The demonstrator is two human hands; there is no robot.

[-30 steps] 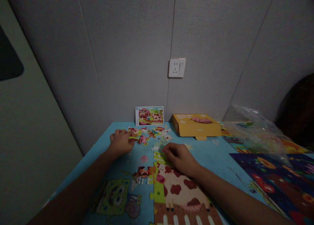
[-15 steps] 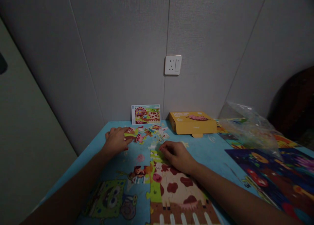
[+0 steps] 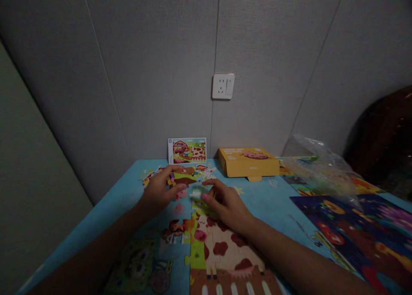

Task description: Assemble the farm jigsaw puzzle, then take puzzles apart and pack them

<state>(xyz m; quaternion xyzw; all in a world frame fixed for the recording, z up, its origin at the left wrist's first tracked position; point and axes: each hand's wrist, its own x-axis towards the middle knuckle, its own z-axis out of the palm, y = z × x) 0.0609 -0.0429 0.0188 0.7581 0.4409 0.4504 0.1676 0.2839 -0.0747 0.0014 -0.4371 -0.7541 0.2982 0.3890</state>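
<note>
My left hand (image 3: 159, 191) is over the loose pieces, thumb and fingers gripping a green and brown puzzle piece (image 3: 185, 178). The piece appears raised off the table. My right hand (image 3: 227, 205) rests at the upper edge of a partly joined cow puzzle (image 3: 225, 248), with thumb and index finger apart and nothing visible between them. To the left of the cow, a joined section with a figure in a hat (image 3: 176, 231) connects to the puzzle. Several loose pieces (image 3: 206, 173) lie beyond the hands, some hidden by my left hand.
A farm picture card (image 3: 188, 151) leans against the grey wall. Right of it lies a yellow puzzle box (image 3: 249, 163) with its flap out. Farther right are a clear plastic bag (image 3: 325, 168) and a dark blue picture sheet (image 3: 350, 230). A wall socket (image 3: 223, 86) is above.
My left hand has picked up the green and brown puzzle piece and brought it right, toward my right hand. My right thumb and index finger have spread apart. The view has turned slightly right.
</note>
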